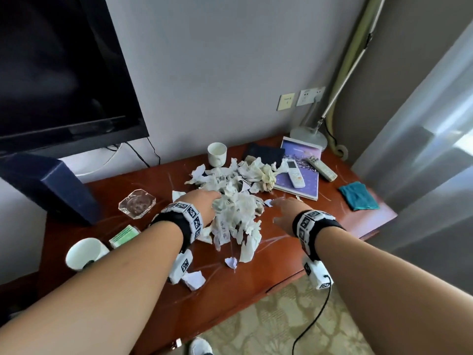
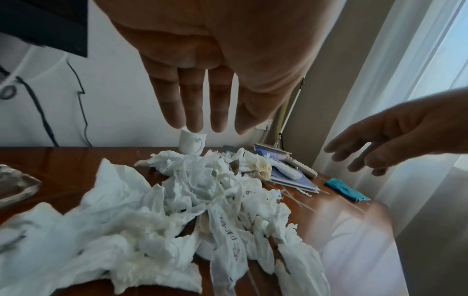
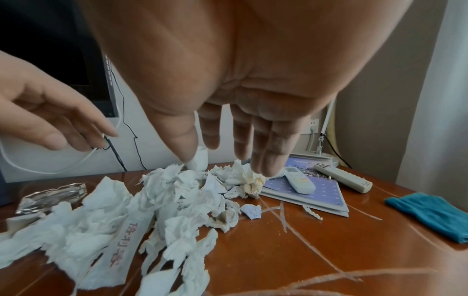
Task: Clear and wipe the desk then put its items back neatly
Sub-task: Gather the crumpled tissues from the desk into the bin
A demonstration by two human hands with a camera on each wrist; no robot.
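Both hands hang over a heap of crumpled tissues (image 1: 231,201) in the middle of the red-brown wooden desk (image 1: 268,254), palms down and fingers spread, a posture that reads as framing the heap from 2 sides so it can be scooped up in 1 go. The left hand (image 1: 202,204) sits at the heap's 9 o'clock edge; the head view puts its fingers against the top of the paper, but the left wrist view shows straight, slightly parted fingers (image 2: 192,104) with nothing between them. The right hand (image 1: 286,213) is at the heap's 3 o'clock side, its fingers (image 3: 268,148) relaxed and also empty, apart from the paper. Its fingertips hover near a small loose scrap (image 1: 268,202) lying just off the main heap.

Clearing looks barely begun, judging by what remains: a glass ashtray (image 1: 137,203) at 9 o'clock, a white cup (image 1: 217,153) at 12, and at 2 o'clock a purple booklet (image 1: 302,183) carrying a white remote (image 1: 294,174), with a grey remote (image 1: 321,168) beside it. The teal cloth (image 1: 357,196) at 3 o'clock lies folded, probably kept for the wipe. Torn bits trail toward 6 o'clock, so a single scoop may leave some behind.
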